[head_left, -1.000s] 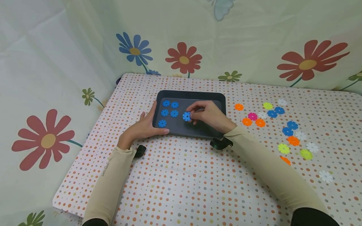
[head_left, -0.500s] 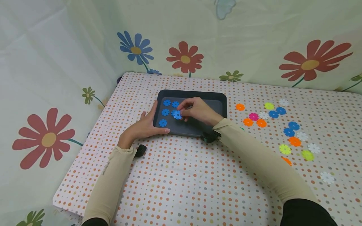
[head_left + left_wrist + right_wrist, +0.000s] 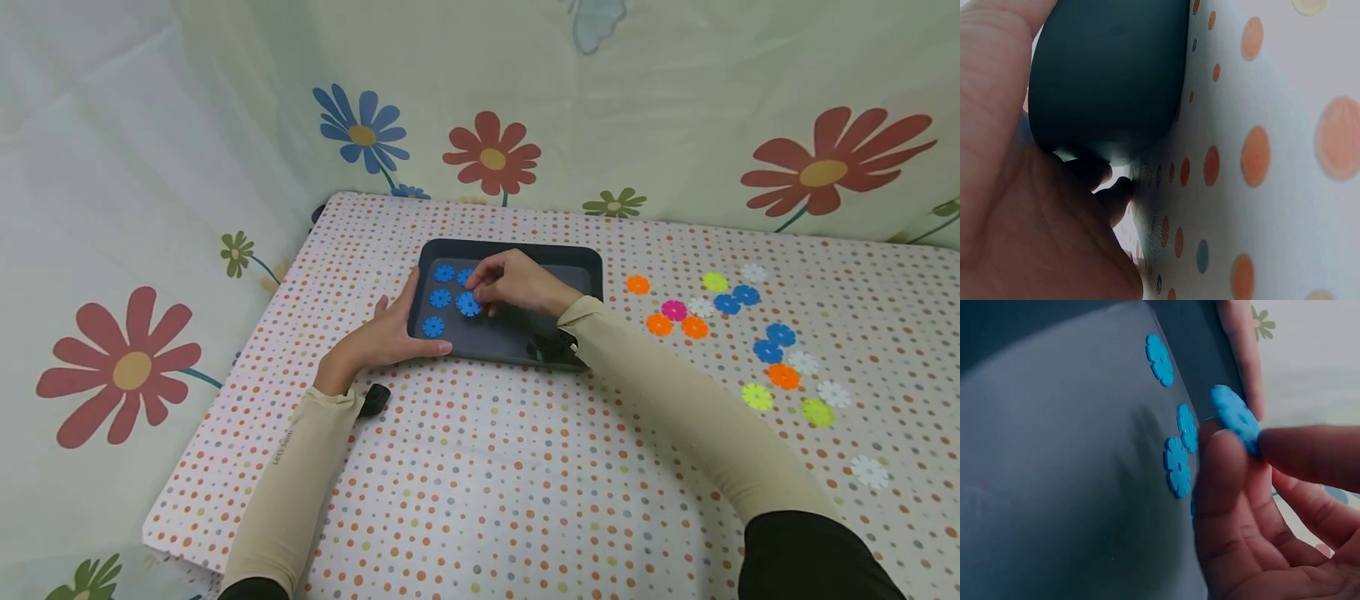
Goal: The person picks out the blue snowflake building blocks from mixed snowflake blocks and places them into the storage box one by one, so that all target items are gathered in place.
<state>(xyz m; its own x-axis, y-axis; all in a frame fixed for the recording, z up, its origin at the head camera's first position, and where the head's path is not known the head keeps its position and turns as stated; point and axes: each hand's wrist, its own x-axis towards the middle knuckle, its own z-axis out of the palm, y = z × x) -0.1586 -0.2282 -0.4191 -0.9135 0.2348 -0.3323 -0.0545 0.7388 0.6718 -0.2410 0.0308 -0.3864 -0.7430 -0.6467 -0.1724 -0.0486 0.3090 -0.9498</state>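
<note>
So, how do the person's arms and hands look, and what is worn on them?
Both hands are bare: the left hand and the right hand. Each forearm wears a long beige sleeve, the left one with small printed lettering. Black cloth shows at the upper arms. A small black device sits at each wrist.

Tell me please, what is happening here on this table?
A person's right hand pinches a blue flower piece just above a dark tray, next to other blue pieces lying inside. The left hand holds the tray's near left corner. More pieces in several colours are scattered on the dotted tablecloth to the right.
</note>
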